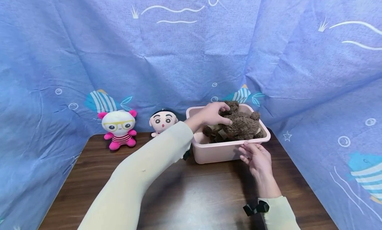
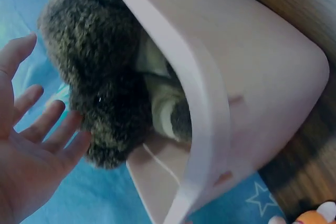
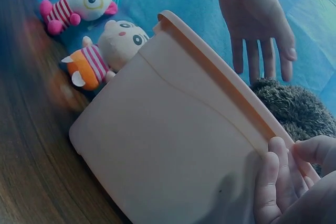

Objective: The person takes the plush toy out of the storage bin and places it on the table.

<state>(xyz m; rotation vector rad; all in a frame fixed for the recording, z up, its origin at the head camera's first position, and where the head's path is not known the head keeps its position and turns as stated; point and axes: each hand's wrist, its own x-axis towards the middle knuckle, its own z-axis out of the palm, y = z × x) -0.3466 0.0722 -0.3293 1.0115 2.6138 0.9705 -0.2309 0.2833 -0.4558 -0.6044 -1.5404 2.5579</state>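
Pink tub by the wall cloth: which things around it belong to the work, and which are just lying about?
Seemingly in use:
pink tub, its rim pinched by the right hand
brown plush toy, in the tub
left hand, at the toy

Seemingly just lying about:
doll in yellow glasses
doll in orange
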